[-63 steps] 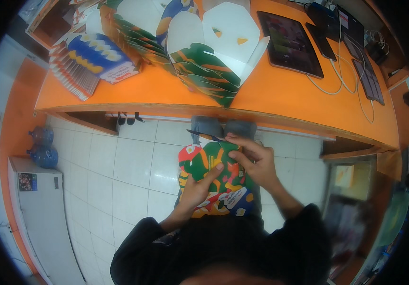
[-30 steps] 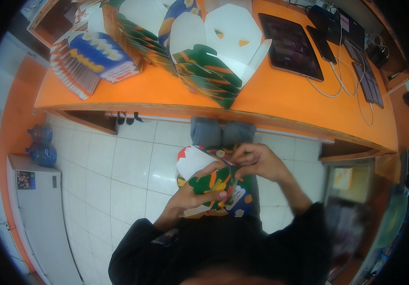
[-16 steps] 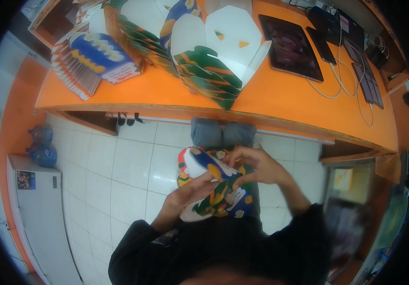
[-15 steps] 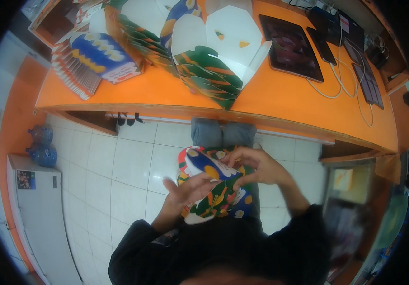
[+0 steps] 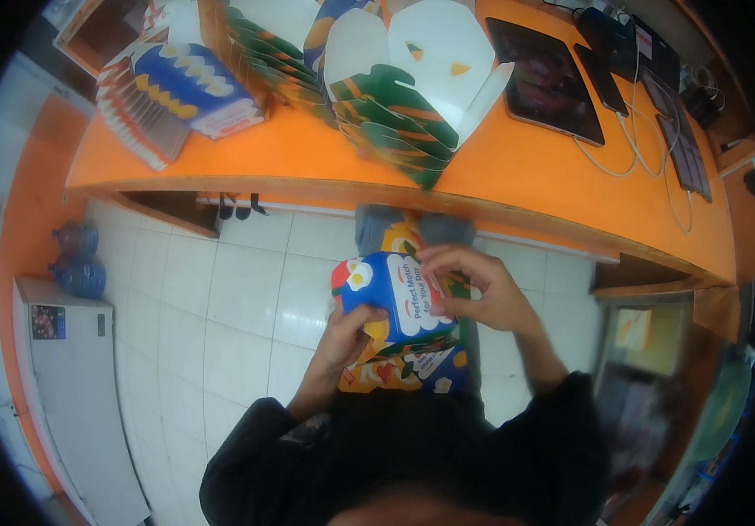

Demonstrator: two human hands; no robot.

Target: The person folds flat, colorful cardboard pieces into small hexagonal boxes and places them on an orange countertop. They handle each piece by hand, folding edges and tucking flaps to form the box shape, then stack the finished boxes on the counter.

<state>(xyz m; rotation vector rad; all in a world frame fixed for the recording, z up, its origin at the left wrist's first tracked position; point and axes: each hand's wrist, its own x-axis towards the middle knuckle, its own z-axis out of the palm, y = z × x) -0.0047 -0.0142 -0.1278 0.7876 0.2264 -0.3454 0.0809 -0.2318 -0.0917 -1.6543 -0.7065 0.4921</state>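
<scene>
Over my lap sits a folded paper food box (image 5: 375, 279) with a blue top panel, an egg picture and a white printed label. My left hand (image 5: 342, 337) grips its left side, the thumb pressed on the blue panel and the other fingers hidden beneath. At the box's right edge, my right hand (image 5: 487, 289) has its thumb and bent fingers curled on the panel's rim. More printed cardboard (image 5: 377, 377), yellow and blue with food pictures, lies on my lap under the box.
On the orange desk (image 5: 290, 158) ahead stand nested green box blanks (image 5: 395, 114) with white insides and a fanned stack of blue cartons (image 5: 193, 88). A tablet (image 5: 544, 79), phones and white cables lie at the right. A small fridge (image 5: 79, 386) and water jugs (image 5: 79, 263) stand left.
The box's top panel has come down flat, its label now facing up. My left hand has gone from spread fingers to a grip on the side; my right hand stays at the right edge.
</scene>
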